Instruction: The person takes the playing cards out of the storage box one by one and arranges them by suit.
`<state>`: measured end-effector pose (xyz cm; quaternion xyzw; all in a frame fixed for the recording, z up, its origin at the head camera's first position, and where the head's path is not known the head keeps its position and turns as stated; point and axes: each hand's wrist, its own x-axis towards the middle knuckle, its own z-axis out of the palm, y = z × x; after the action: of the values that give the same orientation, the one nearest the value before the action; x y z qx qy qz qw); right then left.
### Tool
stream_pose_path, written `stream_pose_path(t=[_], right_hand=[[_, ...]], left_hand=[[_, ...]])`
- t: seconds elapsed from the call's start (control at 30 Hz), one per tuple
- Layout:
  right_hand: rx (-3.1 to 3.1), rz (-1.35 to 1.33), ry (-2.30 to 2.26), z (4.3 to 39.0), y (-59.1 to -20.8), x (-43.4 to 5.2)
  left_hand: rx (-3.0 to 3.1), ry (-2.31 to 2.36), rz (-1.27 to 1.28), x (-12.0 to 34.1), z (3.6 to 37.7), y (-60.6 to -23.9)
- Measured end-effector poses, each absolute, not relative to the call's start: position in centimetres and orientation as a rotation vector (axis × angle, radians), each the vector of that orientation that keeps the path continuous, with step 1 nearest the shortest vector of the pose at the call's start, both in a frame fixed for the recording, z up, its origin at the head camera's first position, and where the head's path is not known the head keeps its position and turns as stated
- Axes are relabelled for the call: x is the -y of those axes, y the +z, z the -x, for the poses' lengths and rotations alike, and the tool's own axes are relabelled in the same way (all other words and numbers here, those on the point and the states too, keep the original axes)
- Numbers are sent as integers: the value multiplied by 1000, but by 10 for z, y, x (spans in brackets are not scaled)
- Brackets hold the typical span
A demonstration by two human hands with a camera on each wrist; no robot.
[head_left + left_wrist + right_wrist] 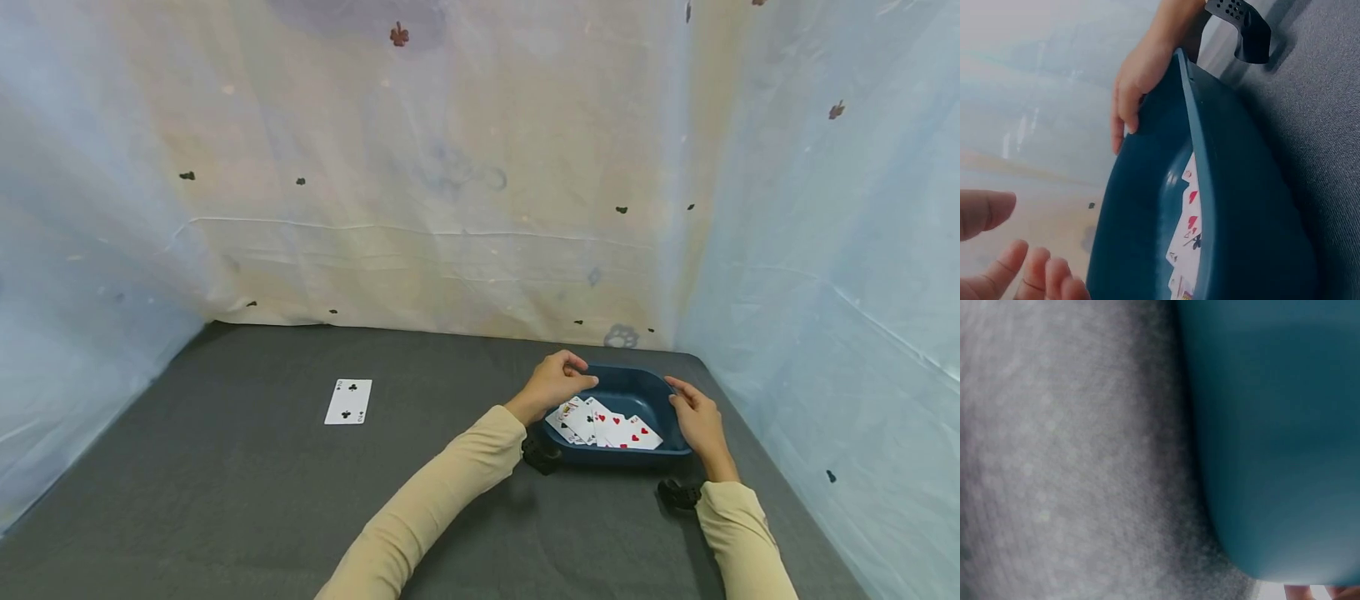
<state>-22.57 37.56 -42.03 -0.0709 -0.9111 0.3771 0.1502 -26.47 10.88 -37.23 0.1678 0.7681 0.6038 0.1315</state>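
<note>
A dark blue plastic basin (622,387) stands toward the right of the table. Several playing cards (600,423) lie overlapping along its near side, hearts and clubs among them. My left hand (557,385) is over the basin's left end; in the left wrist view its thumb and fingers (1007,269) are spread apart around nothing. At the right end my right hand (697,419) grips the rim, thumb on the inner side and fingers outside. The right wrist view is filled by the basin's outer wall (1279,437). A two of clubs card (348,402) lies face up, well to the left.
Dark grey cloth covers the table (225,483). Pale patterned sheeting (450,167) hangs behind it and along both sides, with the right sheet (825,375) close beyond my right hand. A black wrist mount (540,456) sits under my left wrist.
</note>
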Motion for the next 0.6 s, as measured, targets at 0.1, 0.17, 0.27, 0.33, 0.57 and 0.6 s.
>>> stream_pose_path(t=[0.1, 0.17, 0.27, 0.33, 0.57, 0.6], right_hand=[[2613, 204, 1077, 225, -420, -375], [2613, 204, 1071, 225, -419, -375], [2611, 202, 1075, 225, -418, -375], [2612, 200, 1079, 225, -418, -375], [2606, 224, 1090, 226, -420, -376], [2607, 223, 1091, 226, -420, -375]], left_hand=[[-2231, 1745, -444, -116, 262, -373], [-2224, 1744, -423, -122, 260, -374], [-2225, 1740, -415, -129, 259, -377], [-2233, 1736, -425, -133, 259, -379], [-2298, 1666, -502, -143, 264, -388], [-2307, 1656, -505, -144, 264, -389]])
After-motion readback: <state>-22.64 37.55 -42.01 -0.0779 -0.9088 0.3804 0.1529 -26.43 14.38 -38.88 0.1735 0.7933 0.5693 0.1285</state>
